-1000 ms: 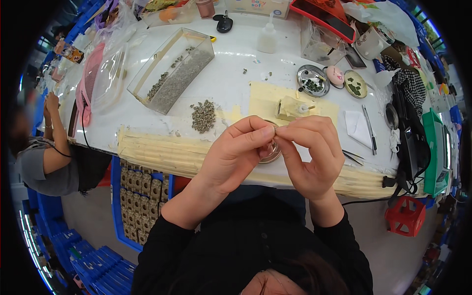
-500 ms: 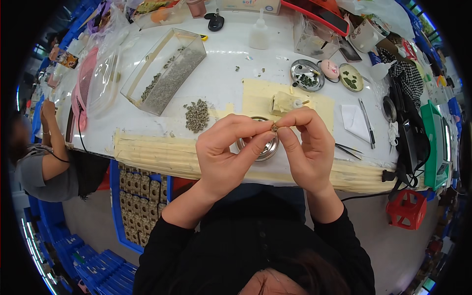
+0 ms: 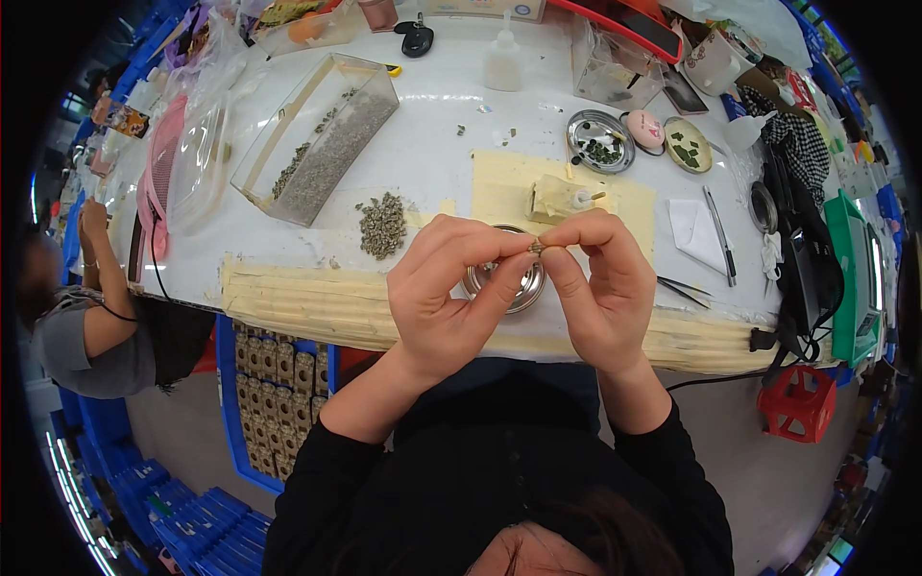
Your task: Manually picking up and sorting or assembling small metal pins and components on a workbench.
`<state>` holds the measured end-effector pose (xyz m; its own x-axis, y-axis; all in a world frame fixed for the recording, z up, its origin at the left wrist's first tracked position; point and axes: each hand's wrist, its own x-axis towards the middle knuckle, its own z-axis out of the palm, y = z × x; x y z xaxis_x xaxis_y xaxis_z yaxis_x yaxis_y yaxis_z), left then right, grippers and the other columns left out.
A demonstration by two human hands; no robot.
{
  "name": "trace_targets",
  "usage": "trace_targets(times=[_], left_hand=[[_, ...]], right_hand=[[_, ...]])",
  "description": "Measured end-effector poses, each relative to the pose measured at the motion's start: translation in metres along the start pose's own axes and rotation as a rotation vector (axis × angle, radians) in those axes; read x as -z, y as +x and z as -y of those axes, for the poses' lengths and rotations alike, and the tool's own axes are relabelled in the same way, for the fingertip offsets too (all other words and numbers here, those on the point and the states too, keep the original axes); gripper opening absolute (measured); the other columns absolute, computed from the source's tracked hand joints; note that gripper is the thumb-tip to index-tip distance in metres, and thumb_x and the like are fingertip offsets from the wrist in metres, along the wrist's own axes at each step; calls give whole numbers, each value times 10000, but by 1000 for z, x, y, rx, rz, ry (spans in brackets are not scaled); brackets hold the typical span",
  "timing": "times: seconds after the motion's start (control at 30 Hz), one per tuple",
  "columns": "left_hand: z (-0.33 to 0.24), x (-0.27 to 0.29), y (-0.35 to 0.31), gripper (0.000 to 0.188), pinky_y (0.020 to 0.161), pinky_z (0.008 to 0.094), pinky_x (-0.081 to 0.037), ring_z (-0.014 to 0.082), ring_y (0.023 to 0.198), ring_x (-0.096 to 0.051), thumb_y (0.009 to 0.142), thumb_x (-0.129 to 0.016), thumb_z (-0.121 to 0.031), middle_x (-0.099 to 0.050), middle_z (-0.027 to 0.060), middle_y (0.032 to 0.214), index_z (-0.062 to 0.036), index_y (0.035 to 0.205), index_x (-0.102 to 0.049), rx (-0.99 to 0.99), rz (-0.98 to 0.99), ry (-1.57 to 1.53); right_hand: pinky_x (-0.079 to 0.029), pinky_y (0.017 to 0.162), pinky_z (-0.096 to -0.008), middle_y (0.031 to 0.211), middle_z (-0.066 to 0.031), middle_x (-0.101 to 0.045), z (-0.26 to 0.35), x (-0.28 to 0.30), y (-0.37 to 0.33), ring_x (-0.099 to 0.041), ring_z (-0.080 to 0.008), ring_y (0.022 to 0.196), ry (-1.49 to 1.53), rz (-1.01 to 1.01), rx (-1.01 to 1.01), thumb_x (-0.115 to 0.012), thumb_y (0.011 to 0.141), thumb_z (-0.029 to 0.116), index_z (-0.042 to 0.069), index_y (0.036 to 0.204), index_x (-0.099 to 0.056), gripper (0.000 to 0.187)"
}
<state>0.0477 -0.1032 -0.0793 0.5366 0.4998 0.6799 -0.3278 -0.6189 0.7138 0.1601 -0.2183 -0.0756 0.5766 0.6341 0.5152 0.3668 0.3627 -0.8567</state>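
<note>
Over the near edge of the table, my left hand (image 3: 449, 290) and my right hand (image 3: 603, 288) meet fingertip to fingertip. Both pinch one tiny brownish metal-looking piece (image 3: 536, 247), too small to name more exactly. Right below it stands a round shiny metal dish (image 3: 523, 294), partly covered by my left fingers. A heap of small grey-brown pieces (image 3: 383, 227) lies on the table left of my hands. Behind my right hand sits a block wrapped in yellowish tape (image 3: 560, 199), with a thin stick on it.
A clear box (image 3: 322, 144) of small pieces stands back left. Back right are a metal dish (image 3: 600, 141) and a pale dish (image 3: 688, 146) with dark green bits. Tweezers (image 3: 684, 291) lie at right. A blue crate (image 3: 230, 403) stands below the table; another person (image 3: 91, 326) sits far left.
Hardly anything differs. My hands keep their pinch on the tiny piece, with the left fingers shifted slightly to the right.
</note>
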Motion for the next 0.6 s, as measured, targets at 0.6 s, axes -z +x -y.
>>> trace_targets(times=[0.6], left_hand=[[-3,14,10,208,723,271,-456,167,831,-577,807,-745,38,-624,59,895,-32,1003,-760,-22,174,89]], right_hand=[[-487,765,-243,902,-30,-665,4,8,-1,-609,-88,852,448,128,-364,-643,965,60,-26,989,-652,90]])
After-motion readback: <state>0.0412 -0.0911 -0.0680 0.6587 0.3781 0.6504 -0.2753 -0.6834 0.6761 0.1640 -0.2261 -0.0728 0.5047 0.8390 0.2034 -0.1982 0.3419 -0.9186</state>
